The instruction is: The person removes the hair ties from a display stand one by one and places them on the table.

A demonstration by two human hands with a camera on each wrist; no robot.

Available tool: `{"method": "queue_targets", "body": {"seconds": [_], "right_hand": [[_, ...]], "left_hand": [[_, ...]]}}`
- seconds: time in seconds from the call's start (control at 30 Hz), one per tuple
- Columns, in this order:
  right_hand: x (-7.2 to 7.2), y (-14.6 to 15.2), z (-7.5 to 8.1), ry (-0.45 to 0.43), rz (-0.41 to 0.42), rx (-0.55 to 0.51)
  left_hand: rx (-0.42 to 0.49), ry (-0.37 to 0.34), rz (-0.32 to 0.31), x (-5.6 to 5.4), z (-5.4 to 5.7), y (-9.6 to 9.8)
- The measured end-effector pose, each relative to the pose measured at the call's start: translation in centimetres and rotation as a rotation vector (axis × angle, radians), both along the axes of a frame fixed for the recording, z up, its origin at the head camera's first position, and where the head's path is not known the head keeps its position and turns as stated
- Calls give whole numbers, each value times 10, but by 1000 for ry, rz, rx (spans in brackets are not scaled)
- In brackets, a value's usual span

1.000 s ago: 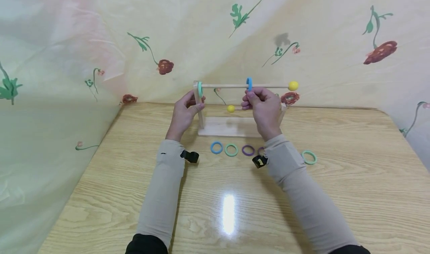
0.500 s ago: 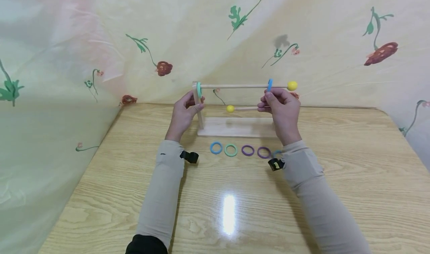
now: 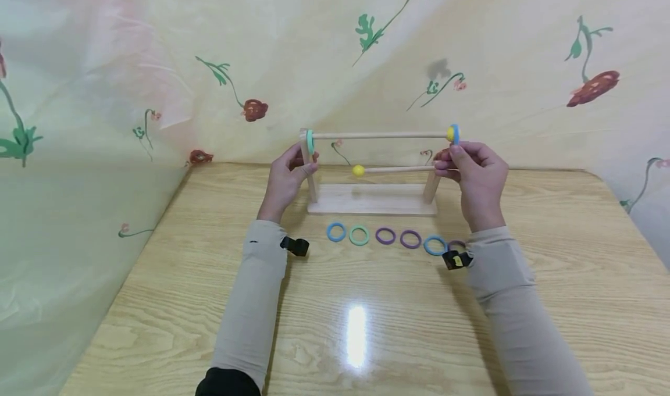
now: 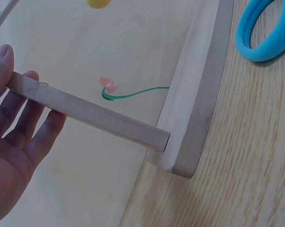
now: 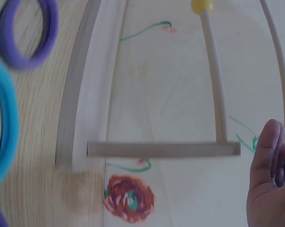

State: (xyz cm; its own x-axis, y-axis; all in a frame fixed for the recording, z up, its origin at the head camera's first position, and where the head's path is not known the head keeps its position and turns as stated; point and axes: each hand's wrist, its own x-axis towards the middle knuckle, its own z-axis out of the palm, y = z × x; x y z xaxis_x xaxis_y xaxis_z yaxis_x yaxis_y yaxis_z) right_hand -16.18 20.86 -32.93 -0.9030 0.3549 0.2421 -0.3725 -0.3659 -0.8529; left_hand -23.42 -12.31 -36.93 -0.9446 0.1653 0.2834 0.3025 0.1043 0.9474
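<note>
A wooden stand (image 3: 371, 199) has two uprights, each bearing a rod tipped with a yellow ball. My left hand (image 3: 284, 181) grips the left upright (image 4: 90, 106), thumb on one side and fingers on the other. A mint green ring (image 3: 310, 142) hangs on the upper rod (image 3: 382, 135), against that upright. With thumb and fingers my right hand (image 3: 481, 181) pinches a blue ring (image 3: 456, 133) at the yellow ball (image 3: 450, 134) on the rod's right end. In the right wrist view the fingers hide most of this ring.
Several rings lie in a row before the stand: a blue ring (image 3: 328, 232), a green ring (image 3: 352, 236), purple rings (image 3: 385, 243) and another blue ring (image 3: 426, 249). The right wrist camera partly covers one purple ring (image 3: 458, 243). A flowered sheet (image 3: 335, 64) hangs behind the table (image 3: 209, 256).
My right hand has slid the blue ring rightward along the upper rod, from its middle to the yellow ball at its end. The left hand stays on the upright.
</note>
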Motion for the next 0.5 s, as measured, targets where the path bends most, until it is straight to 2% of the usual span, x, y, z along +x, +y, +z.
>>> {"method": "queue_targets", "body": {"seconds": [0.1,0.23,0.4,0.5], "right_hand": [[6,10,0,1,-14,32],[16,25,0,-44,-39,110],[32,44,1,-117,-43,331],[43,53,0,-135,-40,421]], "left_hand": [[2,-5,-4,2,0,1],[7,-6,-8,5,0,2],[-6,5,-8,8,1,0],[-14,12,-8,10,0,-2]]}}
